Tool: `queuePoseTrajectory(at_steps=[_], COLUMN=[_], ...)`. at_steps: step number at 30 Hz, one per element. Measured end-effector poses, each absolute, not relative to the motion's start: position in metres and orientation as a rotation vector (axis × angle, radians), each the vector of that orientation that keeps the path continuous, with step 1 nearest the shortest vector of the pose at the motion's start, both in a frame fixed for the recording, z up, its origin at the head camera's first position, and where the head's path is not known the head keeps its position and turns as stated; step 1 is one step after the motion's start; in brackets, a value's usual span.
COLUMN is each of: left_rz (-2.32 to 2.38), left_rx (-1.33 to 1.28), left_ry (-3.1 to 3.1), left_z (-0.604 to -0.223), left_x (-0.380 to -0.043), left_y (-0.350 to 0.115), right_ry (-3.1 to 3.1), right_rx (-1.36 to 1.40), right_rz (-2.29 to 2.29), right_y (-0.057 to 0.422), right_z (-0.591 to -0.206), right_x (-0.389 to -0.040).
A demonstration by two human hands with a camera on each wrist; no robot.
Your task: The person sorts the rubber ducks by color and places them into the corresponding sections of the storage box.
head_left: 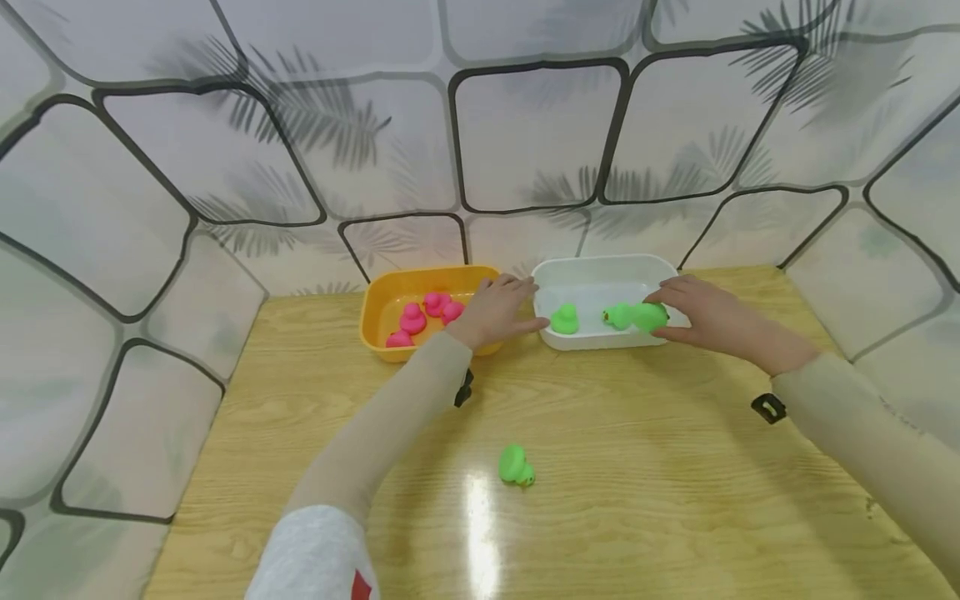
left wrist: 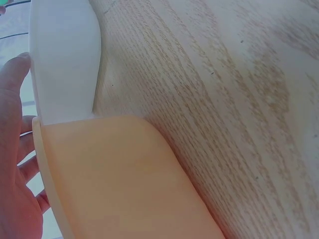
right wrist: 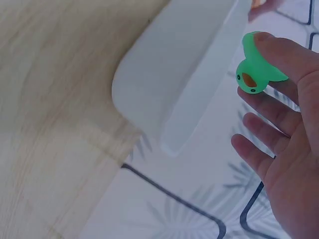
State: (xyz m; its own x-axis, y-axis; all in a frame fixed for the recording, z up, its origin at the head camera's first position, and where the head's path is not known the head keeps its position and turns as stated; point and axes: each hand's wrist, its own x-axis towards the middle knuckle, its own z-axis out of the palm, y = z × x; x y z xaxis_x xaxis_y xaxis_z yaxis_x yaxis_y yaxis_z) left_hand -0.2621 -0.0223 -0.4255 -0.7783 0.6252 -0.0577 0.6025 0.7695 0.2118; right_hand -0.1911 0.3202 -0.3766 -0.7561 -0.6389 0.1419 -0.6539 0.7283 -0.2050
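My right hand (head_left: 712, 323) pinches a green rubber duck (right wrist: 259, 64) between thumb and fingers, over the right end of the white tray (head_left: 600, 341). Inside that tray sit another green duck (head_left: 565, 319) at the left and one (head_left: 617, 316) beside the held duck. My left hand (head_left: 497, 312) hovers with fingers extended over the adjoining ends of the orange tray (head_left: 367, 327) and the white tray. Its thumb is close to the white rim, and nothing shows in its grasp. Several pink ducks (head_left: 412, 318) lie in the orange tray, its right end partly hidden by my left hand.
One more green duck (head_left: 516, 465) lies tipped over on the wooden table (head_left: 315, 425), in front of the trays. Patterned cloth walls (head_left: 536, 137) rise behind the trays and along both sides.
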Motion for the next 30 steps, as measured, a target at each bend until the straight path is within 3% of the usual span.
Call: queuePoseTrajectory(at_steps=[11,30], left_rz=[0.268,0.263], left_rx=[0.982,0.996], left_ry=[2.812,2.842], left_z=[-0.430,-0.427], left_x=[-0.259,-0.265], left_y=[-0.020,-0.020], right_ry=[-3.000,-3.128], right_rx=[0.909,0.791], right_rz=[0.431,0.425], right_y=[0.339,0.345], right_z=[-0.370,-0.375], right_x=[-0.218,-0.231])
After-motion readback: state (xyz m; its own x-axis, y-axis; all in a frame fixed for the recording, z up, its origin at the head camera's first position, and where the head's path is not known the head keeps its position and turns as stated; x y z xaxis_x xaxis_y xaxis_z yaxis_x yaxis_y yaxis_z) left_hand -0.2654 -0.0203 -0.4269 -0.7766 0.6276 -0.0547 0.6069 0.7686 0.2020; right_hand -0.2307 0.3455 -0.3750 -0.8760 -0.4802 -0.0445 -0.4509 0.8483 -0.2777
